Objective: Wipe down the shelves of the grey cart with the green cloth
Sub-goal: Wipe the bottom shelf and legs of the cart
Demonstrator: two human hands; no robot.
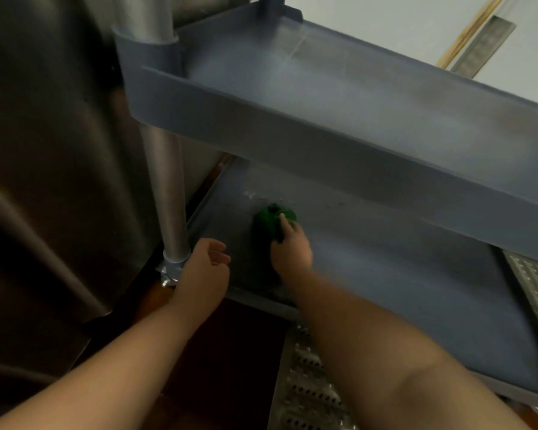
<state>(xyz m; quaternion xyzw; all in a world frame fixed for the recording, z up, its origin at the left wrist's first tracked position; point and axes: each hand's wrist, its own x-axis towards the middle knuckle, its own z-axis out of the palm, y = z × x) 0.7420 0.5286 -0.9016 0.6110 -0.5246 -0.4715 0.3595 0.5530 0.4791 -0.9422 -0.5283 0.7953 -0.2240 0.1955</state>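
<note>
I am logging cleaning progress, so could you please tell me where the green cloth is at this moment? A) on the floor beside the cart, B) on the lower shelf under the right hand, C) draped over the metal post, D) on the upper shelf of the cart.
B: the right hand holds the green cloth against the lower shelf, beneath the upper shelf.

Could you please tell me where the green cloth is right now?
In the head view, the green cloth lies bunched on the cart's lower shelf, near its left end, gripped by the right hand, right of the metal post.
</note>
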